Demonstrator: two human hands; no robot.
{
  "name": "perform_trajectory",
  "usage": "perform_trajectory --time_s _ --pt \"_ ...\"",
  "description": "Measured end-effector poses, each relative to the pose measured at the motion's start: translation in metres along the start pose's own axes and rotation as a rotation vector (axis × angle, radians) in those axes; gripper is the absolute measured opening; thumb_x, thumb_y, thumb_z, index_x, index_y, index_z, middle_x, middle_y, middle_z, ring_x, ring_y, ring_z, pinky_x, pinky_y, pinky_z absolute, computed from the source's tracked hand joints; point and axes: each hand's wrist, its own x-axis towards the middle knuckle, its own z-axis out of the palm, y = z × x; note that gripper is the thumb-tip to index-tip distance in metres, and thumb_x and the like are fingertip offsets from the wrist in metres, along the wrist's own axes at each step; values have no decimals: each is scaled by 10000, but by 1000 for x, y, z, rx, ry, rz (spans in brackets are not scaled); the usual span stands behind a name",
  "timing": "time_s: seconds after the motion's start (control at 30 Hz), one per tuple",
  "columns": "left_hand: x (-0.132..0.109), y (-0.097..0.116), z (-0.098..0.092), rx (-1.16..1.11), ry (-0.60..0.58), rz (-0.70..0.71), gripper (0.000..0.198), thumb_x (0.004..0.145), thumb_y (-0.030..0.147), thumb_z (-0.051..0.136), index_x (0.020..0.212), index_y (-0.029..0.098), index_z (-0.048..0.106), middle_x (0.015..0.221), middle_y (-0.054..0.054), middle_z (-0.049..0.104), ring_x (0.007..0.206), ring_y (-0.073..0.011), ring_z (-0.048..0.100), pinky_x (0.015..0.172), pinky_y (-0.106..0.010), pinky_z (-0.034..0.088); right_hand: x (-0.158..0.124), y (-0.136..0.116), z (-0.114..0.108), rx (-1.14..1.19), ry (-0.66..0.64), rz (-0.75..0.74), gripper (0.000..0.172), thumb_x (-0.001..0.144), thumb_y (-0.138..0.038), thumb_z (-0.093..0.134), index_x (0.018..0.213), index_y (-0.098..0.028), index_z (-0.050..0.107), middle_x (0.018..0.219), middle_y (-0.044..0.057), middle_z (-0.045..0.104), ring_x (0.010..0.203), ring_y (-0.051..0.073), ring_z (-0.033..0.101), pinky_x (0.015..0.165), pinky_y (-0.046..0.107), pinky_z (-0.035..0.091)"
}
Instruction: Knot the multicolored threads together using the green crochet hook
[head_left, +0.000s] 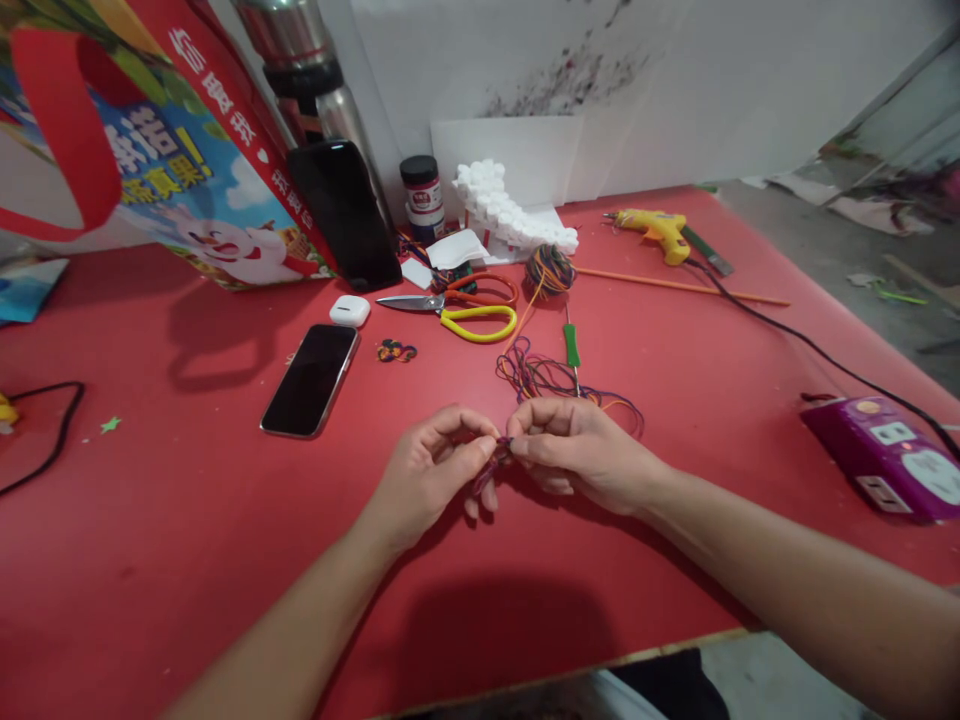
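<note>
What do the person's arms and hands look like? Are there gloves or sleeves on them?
The left hand and the right hand are bare, with no gloves. I see no rings, watch or bracelets. The left forearm and right forearm are bare too: no sleeves show.

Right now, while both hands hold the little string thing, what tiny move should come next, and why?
Perhaps the right hand should gently tug the small purplish bundle of thin cord while the left hand holds it steady: both pinch it, fingers close together, so a careful pull might show whether it is snug.
</note>
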Motion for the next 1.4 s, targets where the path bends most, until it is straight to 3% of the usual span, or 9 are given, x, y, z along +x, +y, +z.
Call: perform_trajectory --time_s 0.47,1.1,1.4 --pt "0 -1 -1 3 -21 -13 215 910 368 736 920 188 618 559 4 711 438 -128 657 431 -177 493 -1 1 -2 -88 -2 -76 345 769 -380 908 817 -157 649 533 -90 544 389 33 402 390 183 273" --pt "1 -2 -1 8 -12 76 148 910 308 748 902 185 666 577 36 686 472 -122 679 436 -176 529 -3 1 0 -188 12 -139 307 812 -348 864 871 -170 622 528 -102 523 407 41 404 412 184 294" --pt "-1 1 -1 58 -34 62 141 925 300 707 937 189 622 618 19 700 523 -139 692 472 -211 546 -3 0 0 -254 32 -160 382 796 -430 887 827 -173 606 506 -103 496 403 40 382 406 186 276"
